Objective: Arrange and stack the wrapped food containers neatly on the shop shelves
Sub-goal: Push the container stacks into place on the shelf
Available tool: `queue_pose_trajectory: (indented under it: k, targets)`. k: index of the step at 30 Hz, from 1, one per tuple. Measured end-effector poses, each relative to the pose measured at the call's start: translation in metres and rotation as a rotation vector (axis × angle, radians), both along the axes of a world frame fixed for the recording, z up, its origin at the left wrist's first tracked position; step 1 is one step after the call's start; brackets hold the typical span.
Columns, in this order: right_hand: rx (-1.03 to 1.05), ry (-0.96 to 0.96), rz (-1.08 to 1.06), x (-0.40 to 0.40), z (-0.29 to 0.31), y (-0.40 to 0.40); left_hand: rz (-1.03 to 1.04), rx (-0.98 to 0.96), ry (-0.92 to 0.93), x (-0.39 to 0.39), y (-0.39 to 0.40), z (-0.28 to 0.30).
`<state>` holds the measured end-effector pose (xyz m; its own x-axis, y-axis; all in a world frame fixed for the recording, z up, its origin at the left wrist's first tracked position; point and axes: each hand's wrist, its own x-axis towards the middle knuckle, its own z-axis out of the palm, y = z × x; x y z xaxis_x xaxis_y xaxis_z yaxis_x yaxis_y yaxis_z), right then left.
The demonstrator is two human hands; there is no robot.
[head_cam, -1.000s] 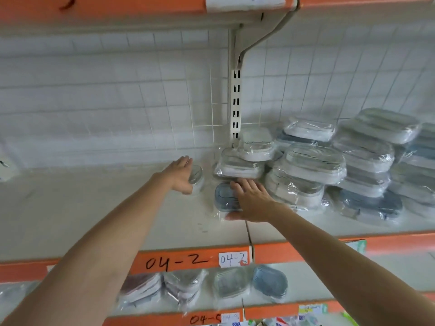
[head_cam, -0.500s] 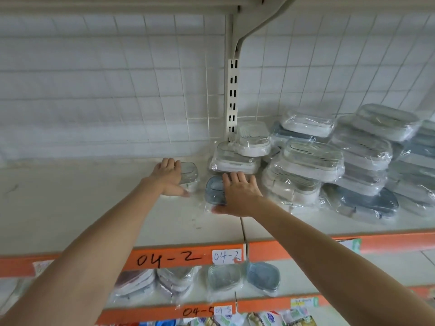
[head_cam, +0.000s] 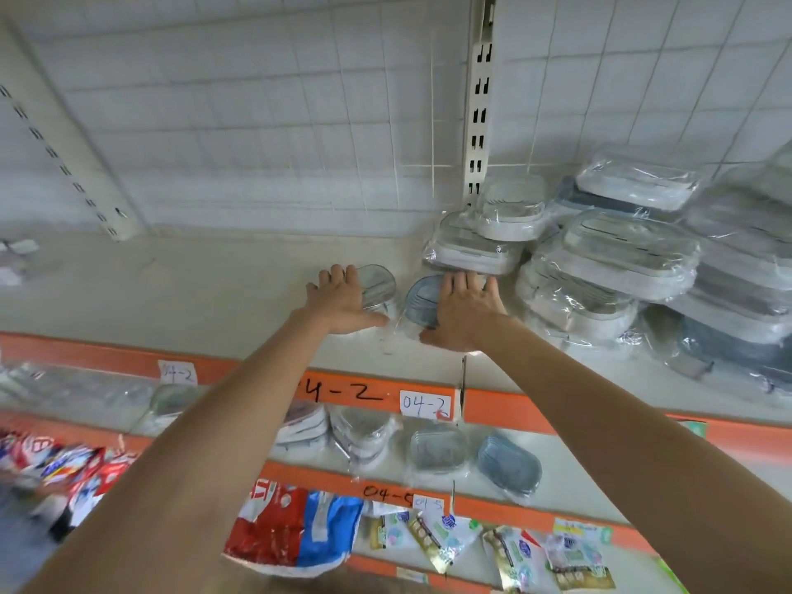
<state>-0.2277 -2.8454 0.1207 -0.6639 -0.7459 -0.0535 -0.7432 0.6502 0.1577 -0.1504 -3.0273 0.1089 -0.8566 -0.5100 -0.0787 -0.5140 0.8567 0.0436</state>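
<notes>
Two small wrapped containers lie side by side on the cream shelf [head_cam: 193, 293]. My left hand [head_cam: 338, 302] rests flat on the grey-lidded container [head_cam: 379, 282], fingers spread over its left half. My right hand [head_cam: 463, 310] presses flat on the blue-lidded container [head_cam: 422, 300], covering its right part. To the right of them rises a loose pile of wrapped white and blue containers [head_cam: 617, 259], several stacked at slanted angles. A white square container [head_cam: 510, 210] tops a flatter one [head_cam: 469, 248] just behind my right hand.
A slotted white upright [head_cam: 480, 100] stands at the back wall behind the pile. The orange shelf edge [head_cam: 355, 392] carries "04-2" labels. The shelf below holds more wrapped containers [head_cam: 508, 465], and snack packets [head_cam: 291, 529] hang lower down.
The camera has tilted down, so the lower shelves and packets show. Both hands stay on the same two containers, which have slid slightly toward the front of the shelf.
</notes>
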Motion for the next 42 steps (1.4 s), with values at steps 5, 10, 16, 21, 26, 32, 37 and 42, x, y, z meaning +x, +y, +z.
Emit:
queue_pose_trajectory:
  k: [5,10,16,21,26,32,37,42]
  targets:
    - [-0.072,0.013,0.018,0.015,-0.006,0.016,-0.007,-0.011,0.039,0.022,0.013,0.0]
    - [-0.236,0.099,-0.02,0.053,-0.001,0.032,-0.006,-0.091,0.304,0.07,0.036,-0.001]
    - [-0.336,0.271,-0.017,0.114,0.024,0.057,-0.108,-0.231,0.571,0.144,0.068,0.036]
    - [-0.257,0.317,-0.016,0.158,0.025,0.083,-0.139,-0.185,0.401,0.195,0.095,0.042]
    - [-0.191,0.279,-0.013,0.186,0.006,0.111,-0.17,-0.143,0.288,0.216,0.112,0.025]
    - [-0.075,0.134,0.019,0.194,-0.041,0.154,-0.285,-0.076,0.054,0.213,0.14,-0.021]
    - [0.014,-0.014,-0.034,0.184,-0.107,0.18,-0.357,-0.065,-0.147,0.196,0.149,-0.083]
    - [0.025,-0.149,-0.13,0.164,-0.175,0.183,-0.273,0.081,-0.155,0.164,0.148,-0.142]
